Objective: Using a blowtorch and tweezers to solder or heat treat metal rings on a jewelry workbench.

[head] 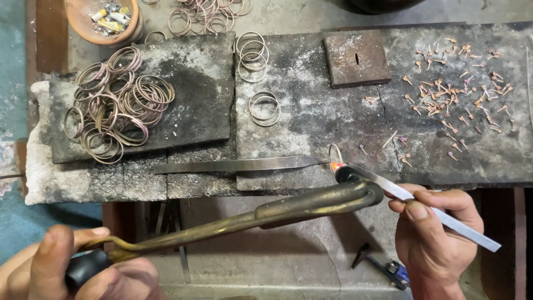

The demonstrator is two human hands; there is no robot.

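While the left hand (83, 266) is closed around the black handle of a brass blowtorch (266, 211) at the near left, the right hand (438, 233) pinches a pair of flat steel tweezers (422, 203) between thumb and fingers at the near right. The torch's long axis runs from near left to far right, rising gently, and its curved nozzle points at a spot near the front edge of the counter (311, 111). The tweezers' long axis runs from near right to far left, their tips converging on the same spot. There a small ring (335, 154) stands upright on its edge, with an orange-red glow at its base where the torch nozzle and tweezer tips meet; whether the tips actually clasp the ring cannot be told.

A second, longer pair of steel tongs (239, 164) lies flat on the counter, its long axis left to right, its point just beside the ring. A heap of finished bangles (114, 103) rests on a dark slab (194, 100) at the far left. Loose rings (264, 108) lie near the middle. Small copper pins (449, 94) are scattered at the far right, beside a rusty square block (356, 58). A clay bowl (83, 28) sits at the far left corner.
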